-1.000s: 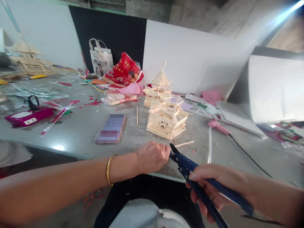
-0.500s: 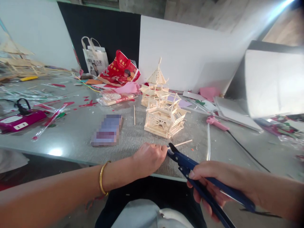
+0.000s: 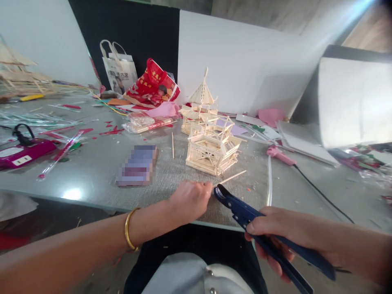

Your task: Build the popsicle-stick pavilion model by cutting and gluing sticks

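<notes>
Near the table's front edge, my left hand [image 3: 191, 201] is closed on one end of a thin wooden stick [image 3: 232, 177], which points up and to the right. My right hand [image 3: 272, 237] grips the handles of a dark blue cutter [image 3: 245, 212]. The cutter's head lies close beside my left fingertips, just below the stick; whether it touches the stick I cannot tell. Behind the stick stands a tiered pavilion model [image 3: 211, 149] made of pale sticks, with a pointed roof.
A phone [image 3: 137, 165] and a loose stick [image 3: 173, 145] lie left of the model. The pink glue gun [image 3: 280, 155] with its cord is at right. Farther left is a magenta power strip [image 3: 27, 153]. Bags [image 3: 154, 87] stand at the back.
The stick in my left hand has tilted up more steeply, and the cutter's head now sits below it instead of around it. The camera view has shifted slightly.
</notes>
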`<state>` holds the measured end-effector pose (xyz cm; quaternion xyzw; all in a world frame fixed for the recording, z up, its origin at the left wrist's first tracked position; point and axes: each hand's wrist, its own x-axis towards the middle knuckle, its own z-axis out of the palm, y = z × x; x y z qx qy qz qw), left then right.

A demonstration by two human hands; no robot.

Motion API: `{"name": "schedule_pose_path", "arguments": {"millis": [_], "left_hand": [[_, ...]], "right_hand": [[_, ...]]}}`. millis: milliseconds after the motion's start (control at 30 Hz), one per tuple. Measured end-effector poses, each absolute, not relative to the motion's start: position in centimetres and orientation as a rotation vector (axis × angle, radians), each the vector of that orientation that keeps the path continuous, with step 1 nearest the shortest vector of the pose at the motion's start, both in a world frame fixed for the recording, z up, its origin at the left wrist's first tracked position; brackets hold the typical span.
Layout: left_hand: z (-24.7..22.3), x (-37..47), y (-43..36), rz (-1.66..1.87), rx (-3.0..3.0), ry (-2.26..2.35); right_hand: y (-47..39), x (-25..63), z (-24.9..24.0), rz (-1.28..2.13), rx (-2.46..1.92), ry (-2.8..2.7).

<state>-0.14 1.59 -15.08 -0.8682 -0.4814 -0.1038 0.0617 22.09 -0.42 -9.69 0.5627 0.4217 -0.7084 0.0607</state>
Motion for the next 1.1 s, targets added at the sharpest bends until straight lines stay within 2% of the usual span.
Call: {"name": "schedule_pose_path", "arguments": {"millis": [267,533,1100], "left_hand": [[-14.4,0.3,1.0,-0.280,-2.675,-1.632],[-13.8,0.4,0.6,-0.400,-2.714,-1.764],[-14.5,0.9,1.2,-0.425,-2.735,-1.776]], "right_hand": [[-0.9,22.3,-9.8,-2.144,1.718,1.321],[-1.3,22.1,-9.6,-2.117,1.729,1.316],[-1.1,23.1,-10.8,-2.158,1.788,1.276]]}}
